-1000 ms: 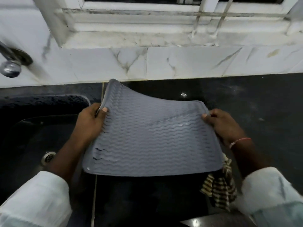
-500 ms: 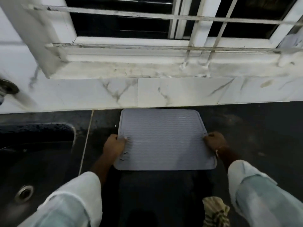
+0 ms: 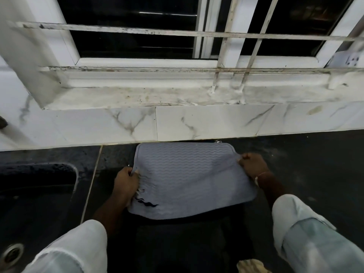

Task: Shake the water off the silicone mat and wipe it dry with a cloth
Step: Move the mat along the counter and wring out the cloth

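Observation:
The grey silicone mat [image 3: 189, 178] with wavy ridges lies over the black countertop [image 3: 307, 168], its far edge close to the marble backsplash. My left hand [image 3: 126, 184] grips its left edge and my right hand [image 3: 251, 166] grips its right edge. The near edge of the mat sags in a curve, lifted a little off the counter. A striped cloth [image 3: 251, 266] shows only as a small piece at the bottom edge, below my right sleeve.
A dark sink [image 3: 35, 196] with a metal drain [image 3: 11, 255] sits at the left. The marble backsplash [image 3: 197, 123] and a dirty window ledge [image 3: 157, 95] with white bars rise behind the counter.
The mat went from held up and curled near the sink to spread on the counter by the backsplash. Now both hands pinch its sides and its near edge lifts slightly.

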The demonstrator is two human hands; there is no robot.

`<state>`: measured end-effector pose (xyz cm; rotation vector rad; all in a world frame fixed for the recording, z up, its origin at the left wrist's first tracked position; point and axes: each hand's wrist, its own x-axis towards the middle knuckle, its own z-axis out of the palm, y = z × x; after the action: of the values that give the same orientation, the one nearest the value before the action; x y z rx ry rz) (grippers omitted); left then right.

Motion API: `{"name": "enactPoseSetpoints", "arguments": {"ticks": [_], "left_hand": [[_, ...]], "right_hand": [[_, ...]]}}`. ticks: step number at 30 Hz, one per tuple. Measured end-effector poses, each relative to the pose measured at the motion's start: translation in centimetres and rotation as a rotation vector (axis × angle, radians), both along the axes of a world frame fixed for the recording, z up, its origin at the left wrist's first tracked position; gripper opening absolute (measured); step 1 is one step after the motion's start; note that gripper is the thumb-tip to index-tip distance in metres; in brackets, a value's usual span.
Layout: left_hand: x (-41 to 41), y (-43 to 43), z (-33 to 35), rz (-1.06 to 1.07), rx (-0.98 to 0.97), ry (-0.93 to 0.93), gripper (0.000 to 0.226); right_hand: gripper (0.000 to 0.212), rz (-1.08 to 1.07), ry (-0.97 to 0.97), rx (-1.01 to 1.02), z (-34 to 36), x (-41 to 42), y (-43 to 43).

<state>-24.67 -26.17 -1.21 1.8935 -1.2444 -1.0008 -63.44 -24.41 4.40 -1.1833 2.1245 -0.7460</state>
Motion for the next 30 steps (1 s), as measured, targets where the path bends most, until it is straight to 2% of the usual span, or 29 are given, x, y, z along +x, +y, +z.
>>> {"name": "enactPoseSetpoints", "arguments": {"ticks": [3, 5, 7, 10, 12, 13, 16, 19, 25, 28, 30], "left_hand": [[-0.2, -0.6, 1.7, 0.06, -0.149, 0.038, 0.025], [-0.1, -0.6, 2.4, 0.087, -0.206, 0.078, 0.027], [0.0, -0.2, 2.2, 0.107, -0.148, 0.085, 0.024], [0.1, 0.5, 0.1, 0.096, 0.019, 0.089, 0.025], [0.0, 1.3, -0.4, 0.067, 0.11, 0.084, 0.03], [0.0, 1.8, -0.3, 0.042, 0.132, 0.063, 0.039], [-0.5, 3.0, 0.0, -0.084, 0.106, -0.041, 0.055], [-0.8, 3.5, 0.1, -0.168, 0.109, -0.09, 0.052], [-1.4, 4.2, 0.8, -0.055, -0.024, -0.022, 0.043], [-1.4, 4.9, 0.1, -0.059, -0.002, -0.023, 0.043], [-1.5, 5.1, 0.0, -0.033, -0.048, -0.005, 0.037]], "right_hand": [[0.012, -0.022, -0.01, -0.185, 3.7, -0.6, -2.0], [0.012, -0.043, -0.077, -0.188, 4.5, -1.9, -2.4], [0.02, -0.064, -0.109, -0.088, 3.8, -2.9, -1.9], [0.032, -0.028, 0.023, 0.154, 0.7, -2.9, 0.0], [0.032, -0.047, -0.024, 0.182, -1.6, -2.8, 1.3], [0.032, -0.094, -0.056, 0.166, -2.3, -2.8, 1.9], [0.027, -0.198, -0.079, 0.128, -4.1, -3.0, 2.9], [0.028, -0.136, -0.014, 0.152, -4.1, -2.3, 3.9], [0.025, -0.215, 0.001, -0.067, -3.5, -2.0, 3.5], [0.022, -0.254, -0.06, -0.047, -3.6, -2.1, 3.3], [0.021, -0.245, -0.026, -0.056, -3.7, -2.2, 3.7]]}}
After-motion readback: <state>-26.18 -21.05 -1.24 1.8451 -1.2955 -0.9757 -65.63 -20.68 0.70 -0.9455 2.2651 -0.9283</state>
